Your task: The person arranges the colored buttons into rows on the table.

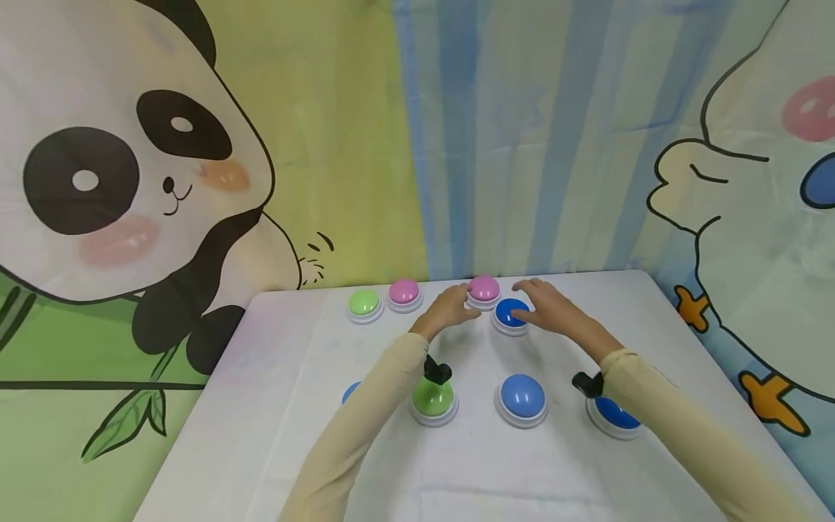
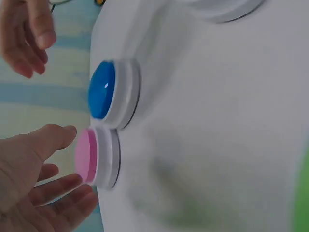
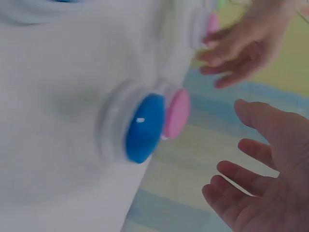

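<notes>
My left hand [image 1: 449,312], fingers spread and thumb apart, hangs beside a pink dome push button [image 1: 484,288] on a white base. In the left wrist view that pink button [image 2: 87,155] shows just beyond the thumb and fingertips. My right hand [image 1: 550,307] is held over a dark blue push button [image 1: 509,313], its thumb overlapping the dome in the head view. The right wrist view has this blue button [image 3: 146,128] apart from the loosely bent fingers, with the pink one right behind it. Neither hand holds anything.
At the back left of the white table [image 1: 300,406] sit a green button [image 1: 364,302] and a pink button [image 1: 404,292]. Nearer are another green button [image 1: 433,399], a blue button [image 1: 523,396] and two blue ones partly hidden by my sleeves. Patterned cloth walls stand behind and beside the table.
</notes>
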A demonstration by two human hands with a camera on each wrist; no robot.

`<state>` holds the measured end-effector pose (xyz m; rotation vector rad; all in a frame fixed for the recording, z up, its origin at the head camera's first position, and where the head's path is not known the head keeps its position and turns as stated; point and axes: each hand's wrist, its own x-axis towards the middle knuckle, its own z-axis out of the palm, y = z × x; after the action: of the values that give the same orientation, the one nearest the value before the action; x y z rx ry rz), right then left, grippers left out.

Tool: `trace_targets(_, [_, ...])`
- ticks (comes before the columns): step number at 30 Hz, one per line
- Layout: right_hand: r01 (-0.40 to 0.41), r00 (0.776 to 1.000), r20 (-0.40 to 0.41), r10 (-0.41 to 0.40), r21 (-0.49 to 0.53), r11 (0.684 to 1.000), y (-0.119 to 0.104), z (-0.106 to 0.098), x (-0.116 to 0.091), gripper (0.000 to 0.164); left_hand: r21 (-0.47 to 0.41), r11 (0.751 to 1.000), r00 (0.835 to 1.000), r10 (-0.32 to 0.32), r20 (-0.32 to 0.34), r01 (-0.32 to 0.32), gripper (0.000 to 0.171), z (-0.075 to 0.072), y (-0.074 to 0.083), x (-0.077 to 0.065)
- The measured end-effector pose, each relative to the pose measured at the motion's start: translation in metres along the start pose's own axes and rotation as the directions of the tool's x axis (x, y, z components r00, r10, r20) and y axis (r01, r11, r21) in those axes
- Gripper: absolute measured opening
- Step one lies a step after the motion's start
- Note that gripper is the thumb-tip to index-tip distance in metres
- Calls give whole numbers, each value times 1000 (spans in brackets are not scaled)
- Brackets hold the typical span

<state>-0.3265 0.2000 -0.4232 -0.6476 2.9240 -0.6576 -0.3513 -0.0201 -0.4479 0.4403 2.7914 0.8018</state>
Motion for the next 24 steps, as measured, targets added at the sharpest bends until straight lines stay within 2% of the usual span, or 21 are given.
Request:
trace_targets(4, [-39, 999, 13, 37, 93, 995, -2, 1, 51, 55, -23, 999, 998, -44, -35, 44, 63, -6, -6, 23])
trace_targets(7, [-89, 995, 53, 83, 106, 990, -2, 12, 79, 58, 11, 1000, 996, -27, -79, 28, 59, -8, -9, 38])
trace_targets(9, [-127, 990, 81, 119, 105, 986, -1, 23, 91, 61, 18, 1000, 995, -21, -98, 23, 57, -5, -11, 45])
trace_targets(13, [-192, 975, 131, 178, 101, 976, 2, 45, 100, 68, 6, 1000, 995, -19, -101, 20, 57, 9, -18, 51])
trace_targets(16, [-187, 976, 130, 175, 88, 978, 5, 56, 101, 70, -4, 1000, 994, 13, -110, -14, 62, 20, -23, 53])
trace_targets(19, [-167, 982, 104, 157, 93, 982, 7, 59, 101, 69, -11, 999, 991, 46, -128, -48, 66, 27, -25, 56])
trace_targets(24, [-143, 988, 79, 134, 114, 983, 9, 60, 97, 68, -4, 999, 989, 47, -141, -48, 69, 32, -22, 58])
